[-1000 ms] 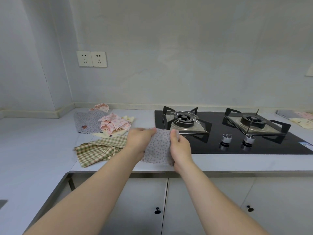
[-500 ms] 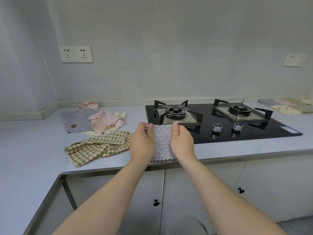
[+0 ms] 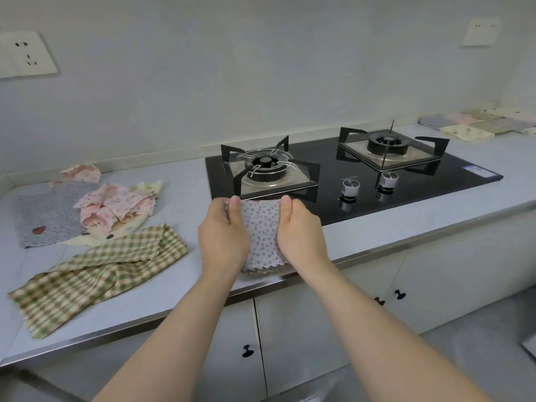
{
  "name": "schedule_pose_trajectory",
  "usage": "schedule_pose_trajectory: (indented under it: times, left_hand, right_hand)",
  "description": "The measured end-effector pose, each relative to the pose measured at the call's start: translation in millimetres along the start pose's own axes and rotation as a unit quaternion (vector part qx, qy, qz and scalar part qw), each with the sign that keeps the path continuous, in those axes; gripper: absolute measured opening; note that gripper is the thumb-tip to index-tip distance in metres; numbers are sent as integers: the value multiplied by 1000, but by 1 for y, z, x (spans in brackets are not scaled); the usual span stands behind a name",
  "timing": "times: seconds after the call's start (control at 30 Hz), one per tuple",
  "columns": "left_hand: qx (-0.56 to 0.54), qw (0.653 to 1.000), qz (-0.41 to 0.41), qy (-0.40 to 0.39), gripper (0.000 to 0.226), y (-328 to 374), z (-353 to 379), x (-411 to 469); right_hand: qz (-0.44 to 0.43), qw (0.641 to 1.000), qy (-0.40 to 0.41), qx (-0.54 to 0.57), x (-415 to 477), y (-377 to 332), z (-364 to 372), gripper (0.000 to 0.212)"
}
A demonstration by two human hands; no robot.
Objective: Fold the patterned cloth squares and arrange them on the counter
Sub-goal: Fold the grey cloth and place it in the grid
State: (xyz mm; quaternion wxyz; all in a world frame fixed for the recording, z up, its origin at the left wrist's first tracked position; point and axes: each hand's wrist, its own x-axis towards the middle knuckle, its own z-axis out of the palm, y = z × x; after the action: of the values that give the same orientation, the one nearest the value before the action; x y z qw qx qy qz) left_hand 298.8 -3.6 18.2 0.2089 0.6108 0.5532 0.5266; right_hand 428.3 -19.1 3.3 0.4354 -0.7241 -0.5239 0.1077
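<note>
The worktop [image 3: 185,184] carries a hob [image 3: 420,192]: loose squares [image 3: 87,224] left of it, folded ones [image 3: 475,124] right. At the hob's front edge, left hand [image 3: 223,233] and right hand [image 3: 301,233] each pinch 1 side of the cloth [image 3: 262,227], long axis pointing hobward.

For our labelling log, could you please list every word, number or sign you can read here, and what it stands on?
No text here is legible.
Sticker at the right edge of the hob: printed, too blurred to read.
Fine marking on the glass by the left knob: too small to read.
</note>
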Motion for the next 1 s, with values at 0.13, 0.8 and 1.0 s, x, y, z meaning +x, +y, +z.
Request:
schedule_pose_trajectory:
  times: [0.13,0.8,1.0]
  left_hand:
    - [6,999,15,-43,30,20,42,24]
    - [44,922,161,-350,35,427,245,-8]
    - [29,905,143,-400,33,465,303,-56]
  right_hand:
    - [42,999,16,-3,37,23,-14,53]
    - [347,907,177,158,123,87,-423,57]
    - [374,887,236,134,116,142,-477,54]
